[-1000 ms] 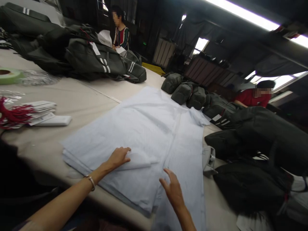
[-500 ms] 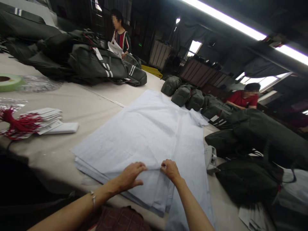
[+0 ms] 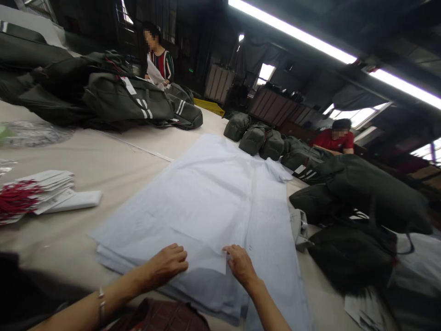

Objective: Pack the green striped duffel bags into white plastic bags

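Note:
A stack of thin, whitish translucent sheets [image 3: 151, 220], possibly plastic, lies spread on the table before me. My left hand [image 3: 168, 262] is closed at the near edge of the top sheet, fingers curled over it. To its right, my right hand [image 3: 240, 263] pinches the same sheet by thumb and fingertips, near a loose corner. Between the hands the near edge of the top sheet is lifted a little off the layers below. More whitish sheets [image 3: 275, 239] lie alongside on the right.
Dark green bags [image 3: 127, 99] are heaped at the back left, others [image 3: 365, 184] at the right. White tags with red strings [image 3: 44, 188] lie left. A grey tape dispenser [image 3: 299, 229] borders the sheets. Two people [image 3: 160, 64] are beyond the table.
My left hand has drawn back leftward and its fingers have closed. My right hand has come slightly nearer me. The top sheet's near edge now shows raised between them. My view has shifted slightly.

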`<state>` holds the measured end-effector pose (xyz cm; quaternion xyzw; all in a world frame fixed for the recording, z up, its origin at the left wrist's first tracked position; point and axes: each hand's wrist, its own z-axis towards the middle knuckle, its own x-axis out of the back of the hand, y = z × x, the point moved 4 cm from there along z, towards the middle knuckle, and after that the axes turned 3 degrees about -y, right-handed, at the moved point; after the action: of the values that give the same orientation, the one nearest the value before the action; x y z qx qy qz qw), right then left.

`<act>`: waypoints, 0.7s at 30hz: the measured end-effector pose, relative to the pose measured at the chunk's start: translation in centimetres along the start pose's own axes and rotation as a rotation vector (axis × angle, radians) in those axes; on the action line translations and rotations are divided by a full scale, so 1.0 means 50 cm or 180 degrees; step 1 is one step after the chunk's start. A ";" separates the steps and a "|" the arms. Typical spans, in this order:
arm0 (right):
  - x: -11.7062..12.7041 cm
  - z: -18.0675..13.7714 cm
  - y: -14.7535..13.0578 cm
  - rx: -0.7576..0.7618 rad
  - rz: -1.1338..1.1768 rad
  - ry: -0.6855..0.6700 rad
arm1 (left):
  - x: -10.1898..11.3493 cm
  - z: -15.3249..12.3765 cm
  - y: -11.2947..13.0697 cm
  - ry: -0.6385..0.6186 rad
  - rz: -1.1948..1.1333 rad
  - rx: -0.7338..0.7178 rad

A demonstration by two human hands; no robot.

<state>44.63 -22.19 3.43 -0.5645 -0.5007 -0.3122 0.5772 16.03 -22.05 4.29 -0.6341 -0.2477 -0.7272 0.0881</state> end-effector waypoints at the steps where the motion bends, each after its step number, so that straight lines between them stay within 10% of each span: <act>1: 0.004 0.001 0.005 0.0008 0.0051 0.0015 | -0.010 -0.009 0.011 -0.0183 -0.0134 -0.0186; 4: 0.021 0.016 0.004 -0.0031 0.0143 0.0153 | -0.034 -0.016 0.021 -0.0574 -0.0812 -0.0211; 12: -0.064 0.059 -0.103 -0.0001 -0.0276 -0.0033 | -0.021 0.086 -0.132 0.0024 0.0181 0.1802; 21: -0.036 0.090 -0.018 -0.0142 -0.0248 0.0642 | 0.064 0.113 -0.269 0.0483 -0.0220 0.1708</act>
<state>42.21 -18.37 1.42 -0.5230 -0.4545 -0.4008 0.5994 14.46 -7.16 4.47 -0.5230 -0.4456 -0.6835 0.2463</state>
